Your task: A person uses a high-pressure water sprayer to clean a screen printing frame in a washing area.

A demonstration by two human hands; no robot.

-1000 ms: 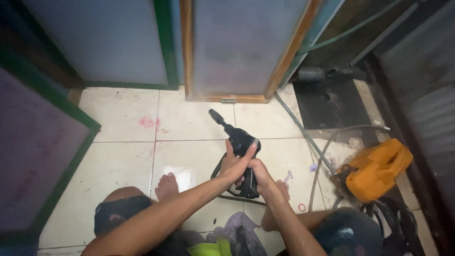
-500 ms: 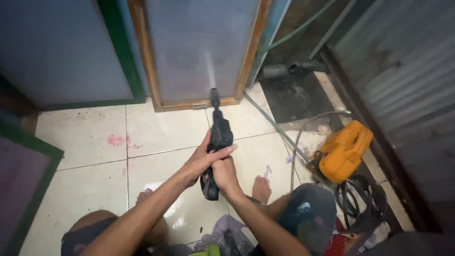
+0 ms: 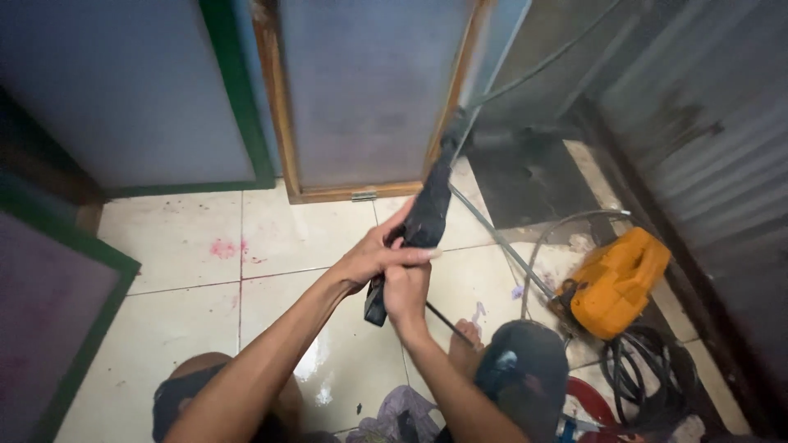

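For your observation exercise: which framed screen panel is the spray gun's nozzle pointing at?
The brown wooden-framed panel in the middle; the other panels have green frames.

Dim indoor light with a cool blue cast. Below the fingers [image 3: 410, 254], wet floor tiles [image 3: 189, 271] show soft white glare. Right of the fingers, the corrugated wall [image 3: 706, 123] sinks into shadow. Motion blur softens everything; straight edges bend outward near the frame's borders.

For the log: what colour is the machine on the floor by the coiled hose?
Orange-yellow machine, clearest in the head view.
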